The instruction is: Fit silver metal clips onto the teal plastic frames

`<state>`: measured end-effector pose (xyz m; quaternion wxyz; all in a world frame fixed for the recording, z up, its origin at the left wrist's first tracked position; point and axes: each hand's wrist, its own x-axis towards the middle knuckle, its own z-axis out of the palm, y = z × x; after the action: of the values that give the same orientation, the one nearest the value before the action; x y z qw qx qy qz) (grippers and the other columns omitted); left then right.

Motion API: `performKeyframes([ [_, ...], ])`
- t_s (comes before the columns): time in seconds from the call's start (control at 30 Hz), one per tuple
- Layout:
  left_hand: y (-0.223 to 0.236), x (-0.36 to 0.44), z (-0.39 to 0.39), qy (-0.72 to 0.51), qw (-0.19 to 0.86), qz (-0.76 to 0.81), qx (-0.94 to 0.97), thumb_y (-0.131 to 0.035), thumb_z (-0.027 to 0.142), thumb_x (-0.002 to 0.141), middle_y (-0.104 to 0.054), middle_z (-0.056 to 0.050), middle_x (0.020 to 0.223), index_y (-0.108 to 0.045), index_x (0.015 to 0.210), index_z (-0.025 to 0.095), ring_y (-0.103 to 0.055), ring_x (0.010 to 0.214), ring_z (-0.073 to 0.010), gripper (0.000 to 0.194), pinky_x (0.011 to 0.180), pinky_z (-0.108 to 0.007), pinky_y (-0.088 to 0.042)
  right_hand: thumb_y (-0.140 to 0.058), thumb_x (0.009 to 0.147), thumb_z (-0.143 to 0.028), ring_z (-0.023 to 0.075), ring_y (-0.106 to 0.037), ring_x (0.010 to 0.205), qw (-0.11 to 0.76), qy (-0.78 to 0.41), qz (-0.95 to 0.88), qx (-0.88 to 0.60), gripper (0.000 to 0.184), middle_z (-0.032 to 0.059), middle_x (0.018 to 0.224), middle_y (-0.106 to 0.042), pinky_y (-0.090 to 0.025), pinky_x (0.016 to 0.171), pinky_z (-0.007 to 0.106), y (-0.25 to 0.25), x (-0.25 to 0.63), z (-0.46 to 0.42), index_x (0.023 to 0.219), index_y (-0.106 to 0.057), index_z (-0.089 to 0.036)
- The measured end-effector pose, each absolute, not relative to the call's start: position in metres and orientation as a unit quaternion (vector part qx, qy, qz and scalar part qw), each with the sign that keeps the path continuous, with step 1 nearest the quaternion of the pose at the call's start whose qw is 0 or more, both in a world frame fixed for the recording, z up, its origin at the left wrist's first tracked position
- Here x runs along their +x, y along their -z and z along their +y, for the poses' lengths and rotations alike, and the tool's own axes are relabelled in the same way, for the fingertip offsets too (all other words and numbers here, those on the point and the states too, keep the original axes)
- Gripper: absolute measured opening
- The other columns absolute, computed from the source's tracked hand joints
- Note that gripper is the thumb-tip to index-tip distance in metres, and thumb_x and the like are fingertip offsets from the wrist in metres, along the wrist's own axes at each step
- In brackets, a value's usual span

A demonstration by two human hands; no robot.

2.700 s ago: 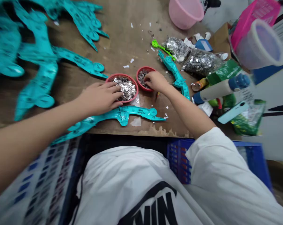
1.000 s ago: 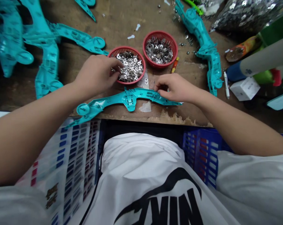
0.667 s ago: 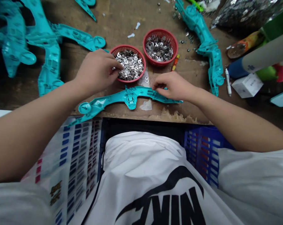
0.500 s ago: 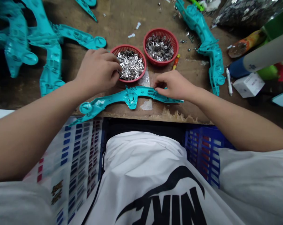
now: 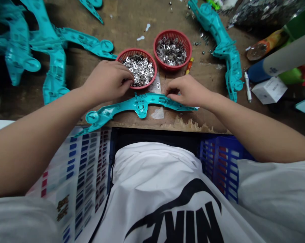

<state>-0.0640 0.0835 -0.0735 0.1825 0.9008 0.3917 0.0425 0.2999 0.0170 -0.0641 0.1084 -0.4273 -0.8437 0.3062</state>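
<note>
A turquoise plastic bow-shaped part (image 5: 141, 107) lies along the table's front edge, its left tip jutting past it. My right hand (image 5: 186, 90) is closed at the right limb of this part, thumb and fingers pinched at its upper edge. Whether a small piece is also between those fingertips is hidden. My left hand (image 5: 110, 79) has its fingers curled together at the left rim of a red basket (image 5: 154, 78) full of small silvery metal pieces (image 5: 139, 71). What its fingertips hold cannot be made out. Behind stands a second red basket (image 5: 189, 50) of metal pieces.
More turquoise parts (image 5: 53, 57) are heaped at left; another turquoise part (image 5: 227, 54) lies at right. A white pen (image 5: 247, 87), small white box (image 5: 269, 90) and bag of metal pieces (image 5: 266, 13) sit farther right. Plastic crates (image 5: 218, 158) stand below the table edge.
My left hand has shifted slightly right and down at the basket rim, and its fingers are curled in more. My right hand and the bow-shaped part have stayed in place.
</note>
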Motion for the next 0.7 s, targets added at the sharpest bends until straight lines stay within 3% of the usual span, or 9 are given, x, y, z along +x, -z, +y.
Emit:
performKeyframes([
  [0.1, 0.074, -0.063, 0.086, -0.045, 0.177, 0.400, 0.898, -0.046, 0.052, 0.121, -0.089, -0.013, 0.157, -0.096, 0.129, 0.029, -0.068, 0.165, -0.0437, 0.056, 0.149, -0.068, -0.048, -0.081, 0.110, -0.021, 0.0304, -0.084, 0.111, 0.112, -0.299, -0.842, -0.434, 0.015, 0.0087, 0.119, -0.094, -0.063, 0.110, 0.047, 0.067, 0.300, 0.017, 0.117, -0.094, -0.024],
  [0.27, 0.083, -0.061, 0.089, -0.036, 0.182, 0.441, 0.878, -0.045, 0.057, 0.126, -0.078, -0.015, 0.175, -0.093, 0.133, 0.024, -0.055, 0.176, -0.0453, 0.059, 0.154, -0.072, -0.036, -0.077, 0.112, -0.021, 0.0305, -0.084, 0.114, 0.123, -0.297, -0.850, -0.417, 0.019, 0.0088, 0.120, -0.094, -0.063, 0.109, 0.046, 0.074, 0.299, 0.018, 0.118, -0.095, -0.025],
  [0.43, 0.091, -0.064, 0.097, -0.057, 0.191, 0.454, 0.869, -0.055, 0.066, 0.121, -0.080, -0.019, 0.171, -0.095, 0.125, 0.025, -0.055, 0.172, -0.0491, 0.057, 0.149, -0.078, -0.039, -0.073, 0.113, -0.022, 0.0303, -0.083, 0.117, 0.118, -0.297, -0.860, -0.397, 0.022, 0.0095, 0.119, -0.093, -0.061, 0.109, 0.046, 0.076, 0.297, 0.018, 0.119, -0.094, -0.023],
  [0.53, 0.090, -0.066, 0.101, -0.058, 0.202, 0.446, 0.870, -0.058, 0.069, 0.120, -0.082, -0.017, 0.168, -0.097, 0.123, 0.029, -0.059, 0.167, -0.0467, 0.056, 0.148, -0.079, -0.041, -0.072, 0.113, -0.022, 0.0304, -0.083, 0.116, 0.117, -0.295, -0.865, -0.389, 0.024, 0.0097, 0.118, -0.093, -0.061, 0.110, 0.047, 0.076, 0.296, 0.018, 0.120, -0.094, -0.023],
  [0.7, 0.079, -0.061, 0.094, -0.071, 0.194, 0.451, 0.869, -0.061, 0.064, 0.118, -0.081, -0.011, 0.171, -0.097, 0.137, 0.035, -0.062, 0.167, -0.0417, 0.050, 0.148, -0.074, -0.044, -0.074, 0.116, -0.028, 0.0306, -0.082, 0.116, 0.111, -0.290, -0.866, -0.392, 0.021, 0.0081, 0.117, -0.091, -0.062, 0.111, 0.048, 0.077, 0.296, 0.019, 0.122, -0.094, -0.025],
])
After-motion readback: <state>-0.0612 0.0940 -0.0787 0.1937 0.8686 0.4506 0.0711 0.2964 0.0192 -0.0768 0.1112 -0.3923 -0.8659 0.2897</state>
